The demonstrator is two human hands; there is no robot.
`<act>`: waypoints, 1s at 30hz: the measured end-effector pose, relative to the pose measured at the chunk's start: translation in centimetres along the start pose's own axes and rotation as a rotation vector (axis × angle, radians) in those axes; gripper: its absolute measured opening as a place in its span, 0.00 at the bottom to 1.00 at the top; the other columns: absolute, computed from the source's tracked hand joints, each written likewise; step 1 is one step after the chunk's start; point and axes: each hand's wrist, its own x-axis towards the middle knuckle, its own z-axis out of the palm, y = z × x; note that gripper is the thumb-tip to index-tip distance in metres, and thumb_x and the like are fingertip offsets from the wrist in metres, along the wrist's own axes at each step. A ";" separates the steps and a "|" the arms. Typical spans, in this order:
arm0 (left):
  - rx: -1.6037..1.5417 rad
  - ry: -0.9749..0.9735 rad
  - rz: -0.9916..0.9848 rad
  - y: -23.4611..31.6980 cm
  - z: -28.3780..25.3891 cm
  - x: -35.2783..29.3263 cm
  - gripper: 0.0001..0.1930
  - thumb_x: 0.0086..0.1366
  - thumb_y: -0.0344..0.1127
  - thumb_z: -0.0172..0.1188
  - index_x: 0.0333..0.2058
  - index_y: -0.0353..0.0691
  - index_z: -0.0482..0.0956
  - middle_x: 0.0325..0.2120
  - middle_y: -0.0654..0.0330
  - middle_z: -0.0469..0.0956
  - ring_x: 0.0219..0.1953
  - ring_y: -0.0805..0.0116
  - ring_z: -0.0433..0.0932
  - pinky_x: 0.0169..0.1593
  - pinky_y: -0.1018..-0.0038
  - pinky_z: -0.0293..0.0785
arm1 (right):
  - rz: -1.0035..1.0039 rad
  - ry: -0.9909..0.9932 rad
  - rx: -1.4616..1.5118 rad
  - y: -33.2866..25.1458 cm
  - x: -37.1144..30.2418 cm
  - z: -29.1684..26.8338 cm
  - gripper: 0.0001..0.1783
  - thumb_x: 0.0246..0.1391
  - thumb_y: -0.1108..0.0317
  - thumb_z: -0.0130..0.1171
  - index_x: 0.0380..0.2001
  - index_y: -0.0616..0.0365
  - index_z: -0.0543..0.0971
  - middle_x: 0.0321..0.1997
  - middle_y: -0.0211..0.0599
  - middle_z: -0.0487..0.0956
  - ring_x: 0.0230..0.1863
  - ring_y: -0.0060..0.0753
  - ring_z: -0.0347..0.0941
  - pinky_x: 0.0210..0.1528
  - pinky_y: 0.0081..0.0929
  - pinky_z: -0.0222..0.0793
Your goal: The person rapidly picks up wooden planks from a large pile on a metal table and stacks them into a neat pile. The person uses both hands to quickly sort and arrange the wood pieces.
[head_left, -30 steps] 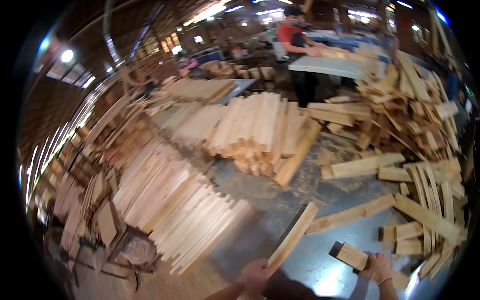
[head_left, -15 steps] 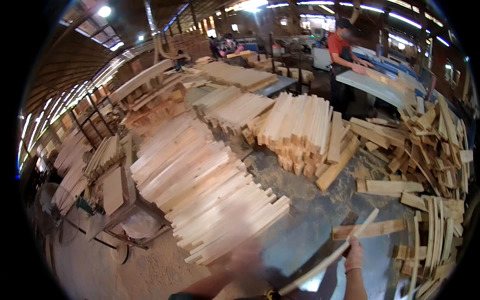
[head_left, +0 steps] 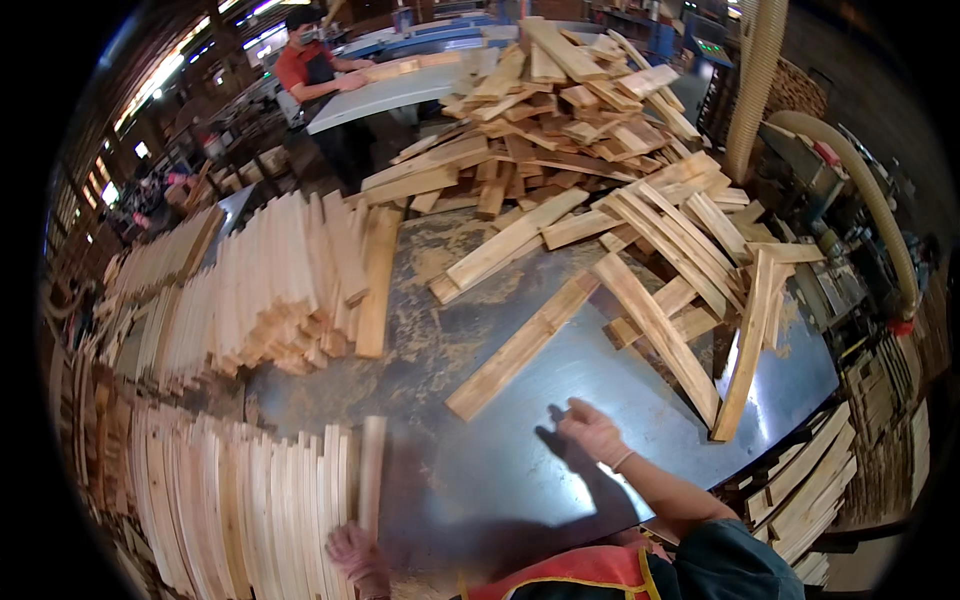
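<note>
My left hand (head_left: 356, 556), a little blurred, is closed around the near end of a pale wood strip (head_left: 372, 465) at the right side of a tight row of wood strips (head_left: 240, 500). A narrow gap shows between that strip and the row. Over the metal tabletop (head_left: 430, 490), my right hand (head_left: 592, 432) is empty, its fingers partly bent and apart. Beyond its fingertips lies a flat wood board (head_left: 525, 345), set diagonally and not touched. To the right, two longer boards, one a leaning board (head_left: 660, 340), meet near the table edge.
A large heap of loose boards (head_left: 570, 120) covers the far side of the table. Stacked strips (head_left: 270, 270) stand at the left. A person in red (head_left: 305, 70) works at another table beyond. A ribbed hose (head_left: 757, 90) hangs at the right beside machinery.
The view has swung right toward the board heap. My right hand has let go of the thin strip it held. My left hand, blurred before, now is at a strip beside the row.
</note>
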 end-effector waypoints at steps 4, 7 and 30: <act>-0.052 -0.004 -0.161 3.5 -4.6 2.5 0.42 0.67 0.56 0.62 0.75 0.45 0.63 0.77 0.56 0.60 0.79 0.47 0.54 0.79 0.51 0.49 | -0.531 0.528 -0.300 -0.3 4.2 -14.1 0.40 0.55 0.55 0.74 0.67 0.62 0.75 0.63 0.52 0.81 0.64 0.54 0.77 0.68 0.43 0.71; -0.098 0.033 -0.009 11.5 -8.4 4.9 0.45 0.65 0.59 0.64 0.75 0.46 0.63 0.76 0.55 0.60 0.78 0.47 0.55 0.79 0.51 0.50 | -0.401 1.068 -0.860 -2.3 4.1 -26.5 0.40 0.52 0.56 0.72 0.66 0.64 0.74 0.62 0.59 0.78 0.63 0.63 0.74 0.68 0.49 0.69; -0.361 -0.437 0.492 26.6 -14.9 3.3 0.41 0.63 0.53 0.67 0.71 0.39 0.70 0.50 0.55 0.83 0.53 0.57 0.83 0.55 0.63 0.78 | 0.185 -0.019 0.081 5.1 6.5 -21.6 0.31 0.58 0.61 0.76 0.61 0.62 0.78 0.52 0.35 0.86 0.48 0.29 0.81 0.50 0.30 0.79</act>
